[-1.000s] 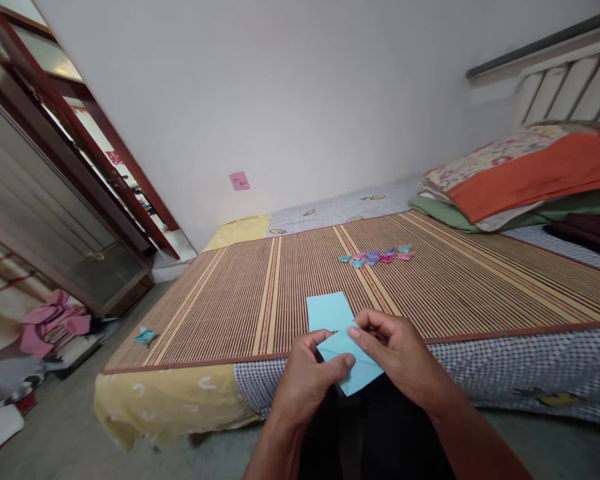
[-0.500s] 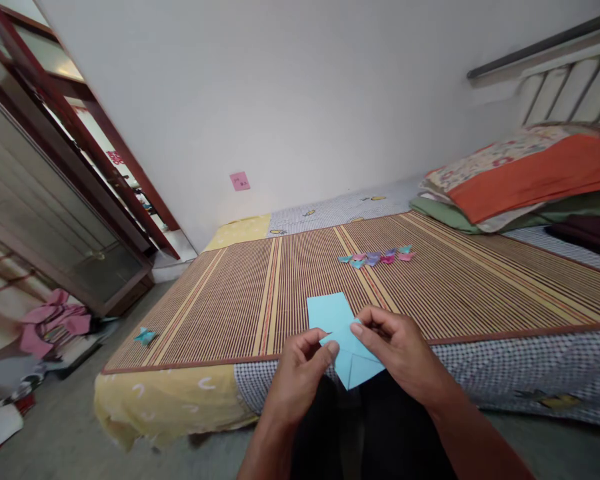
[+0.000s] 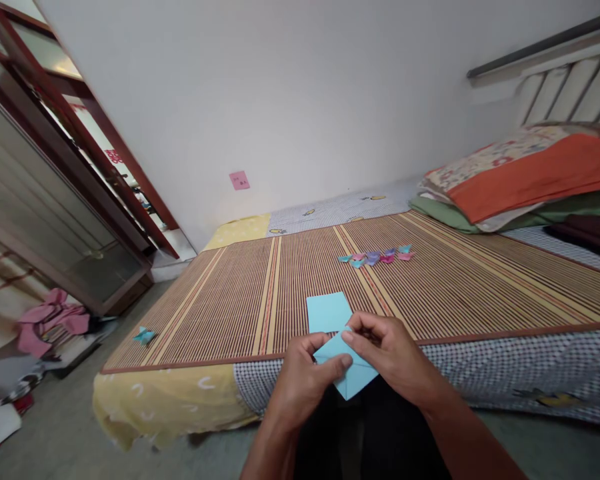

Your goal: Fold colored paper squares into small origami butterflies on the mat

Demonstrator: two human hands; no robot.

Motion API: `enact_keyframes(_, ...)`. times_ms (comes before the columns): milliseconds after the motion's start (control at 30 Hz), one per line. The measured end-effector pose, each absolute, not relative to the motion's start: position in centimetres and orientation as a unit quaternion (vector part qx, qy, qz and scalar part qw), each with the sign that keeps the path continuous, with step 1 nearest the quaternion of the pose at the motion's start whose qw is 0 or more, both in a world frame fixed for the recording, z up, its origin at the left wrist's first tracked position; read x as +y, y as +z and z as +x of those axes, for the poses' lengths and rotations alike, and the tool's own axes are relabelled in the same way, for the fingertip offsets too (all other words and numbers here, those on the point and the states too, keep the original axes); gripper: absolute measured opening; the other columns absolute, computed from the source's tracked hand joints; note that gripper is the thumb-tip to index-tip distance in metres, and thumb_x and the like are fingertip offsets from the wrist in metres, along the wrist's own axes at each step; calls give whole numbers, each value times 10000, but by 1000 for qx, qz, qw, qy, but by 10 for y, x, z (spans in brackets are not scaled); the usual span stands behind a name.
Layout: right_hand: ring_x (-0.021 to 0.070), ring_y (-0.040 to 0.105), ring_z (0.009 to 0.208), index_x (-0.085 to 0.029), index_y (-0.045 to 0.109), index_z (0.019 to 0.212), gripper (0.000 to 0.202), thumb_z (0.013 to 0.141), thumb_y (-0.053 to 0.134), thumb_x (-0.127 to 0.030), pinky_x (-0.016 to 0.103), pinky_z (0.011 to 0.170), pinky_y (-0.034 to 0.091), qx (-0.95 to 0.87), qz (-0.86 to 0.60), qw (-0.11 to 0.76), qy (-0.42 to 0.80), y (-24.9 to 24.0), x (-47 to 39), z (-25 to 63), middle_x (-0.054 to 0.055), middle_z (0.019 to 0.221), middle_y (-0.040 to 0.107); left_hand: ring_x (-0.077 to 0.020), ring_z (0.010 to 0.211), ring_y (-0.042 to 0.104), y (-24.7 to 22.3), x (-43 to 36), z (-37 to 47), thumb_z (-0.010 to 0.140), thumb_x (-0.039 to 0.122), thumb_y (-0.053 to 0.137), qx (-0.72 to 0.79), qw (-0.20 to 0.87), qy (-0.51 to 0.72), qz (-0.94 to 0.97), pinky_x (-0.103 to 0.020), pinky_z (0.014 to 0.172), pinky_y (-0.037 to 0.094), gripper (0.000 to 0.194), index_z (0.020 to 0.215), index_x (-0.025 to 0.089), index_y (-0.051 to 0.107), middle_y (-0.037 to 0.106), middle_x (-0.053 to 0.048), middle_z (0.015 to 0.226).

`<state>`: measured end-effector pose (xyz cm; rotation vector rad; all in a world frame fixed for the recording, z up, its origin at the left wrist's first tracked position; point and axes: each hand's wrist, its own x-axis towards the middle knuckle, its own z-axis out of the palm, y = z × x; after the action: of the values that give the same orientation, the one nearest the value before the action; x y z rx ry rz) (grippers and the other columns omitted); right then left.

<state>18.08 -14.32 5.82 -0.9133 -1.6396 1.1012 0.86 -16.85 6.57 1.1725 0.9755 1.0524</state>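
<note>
As the head view shows, the left hand point(image 3: 305, 375) and right hand point(image 3: 395, 357) hold one folded light-blue paper piece point(image 3: 356, 381) above the dark-clothed lap point(image 3: 390, 430) — each grip narrow, pinching it. Just behind, a flat light-blue paper sheet point(image 3: 327, 312) lies on the striped brown woven mat point(image 3: 220, 313); small multicoloured folded-paper shapes point(image 3: 373, 258) sit farther back.

Looks softly lit and somewhat dim. Brightens most on the middle of the wall point(image 3: 305, 133), greying toward its top. Darkens beneath the bed point(image 3: 170, 400) and loses detail in the black trousers point(image 3: 400, 440). Glints warmly in the upper-left pane point(image 3: 63, 63). Stretches and tilts toward the edges, notably at the radiator point(image 3: 575, 93). Blurs the writing on the note point(image 3: 239, 181) past reading.
</note>
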Motion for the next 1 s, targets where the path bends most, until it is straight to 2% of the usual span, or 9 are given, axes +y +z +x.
enact_keyframes(233, 138, 525, 612, -187, 648, 753, 288, 907, 666, -429, 260, 585, 447, -586, -373, 522, 495, 50, -126, 192, -12, 674, 588, -89, 536, 538, 58, -168, 8, 607, 337, 938, 417, 649, 455, 444, -209, 553, 436, 331, 740, 106, 743, 652, -6, 636)
enact_keyframes(300, 152, 589, 700, -189, 716, 860, 242, 905, 686, -425, 272, 680, 491, -569, -343, 534, 523, 45, -123, 196, 13, 759, 657, -87, 532, 547, 56, -167, 8, 590, 320, 945, 391, 683, 456, 416, -205, 554, 436, 336, 746, 95, 750, 663, -15, 638)
enact_keyframes(367, 185, 649, 883, -206, 756, 991, 232, 893, 718, -413, 300, 819, 512, -568, -286, 515, 575, 42, -124, 197, 47, 927, 715, -90, 534, 567, 53, -166, 8, 580, 309, 947, 342, 737, 433, 390, -205, 558, 443, 353, 759, 74, 752, 672, -34, 643)
enact_keyframes(433, 227, 655, 1043, -221, 763, 1082, 303, 867, 754, -435, 347, 926, 503, -572, -199, 480, 634, 40, -126, 194, 73, 1083, 716, -96, 522, 583, 48, -165, 10, 578, 316, 942, 283, 789, 404, 366, -207, 555, 455, 368, 744, 64, 732, 665, -43, 626)
enact_keyframes(500, 253, 659, 1069, -219, 761, 1117, 371, 847, 775, -473, 393, 966, 490, -579, -97, 452, 672, 39, -129, 188, 86, 1110, 704, -100, 501, 591, 41, -164, 14, 555, 300, 944, 222, 822, 400, 340, -206, 549, 470, 371, 739, 94, 696, 649, -21, 609)
enact_keyframes(600, 247, 668, 989, -199, 780, 1014, 301, 846, 791, -448, 408, 933, 491, -569, -8, 455, 685, 39, -130, 177, 75, 973, 700, -110, 476, 605, 27, -163, 22, 535, 231, 933, 140, 840, 421, 314, -229, 561, 518, 410, 825, 165, 651, 658, 23, 640)
enact_keyframes(767, 218, 658, 852, -206, 751, 837, 177, 860, 789, -377, 412, 859, 508, -536, 2, 479, 695, 35, -130, 171, 28, 805, 647, -159, 462, 621, 8, -161, 30, 639, 361, 879, 85, 857, 392, 325, -284, 568, 545, 352, 804, 141, 660, 633, -6, 531)
enact_keyframes(900, 154, 607, 728, -206, 713, 843, 188, 890, 750, -384, 300, 701, 499, -578, -104, 469, 660, 38, -131, 185, 11, 814, 625, -194, 620, 679, 14, -156, 21, 725, 500, 839, 228, 795, 375, 419, -279, 617, 502, 451, 867, 85, 736, 736, -120, 744)
enact_keyframes(1000, 120, 547, 679, -186, 691, 836, 184, 892, 739, -354, 232, 608, 430, -627, -235, 462, 582, 45, -131, 197, -6, 774, 601, -122, 605, 592, 31, -154, 7, 801, 509, 790, 358, 690, 449, 440, -224, 616, 429, 420, 822, 90, 764, 698, -65, 703)
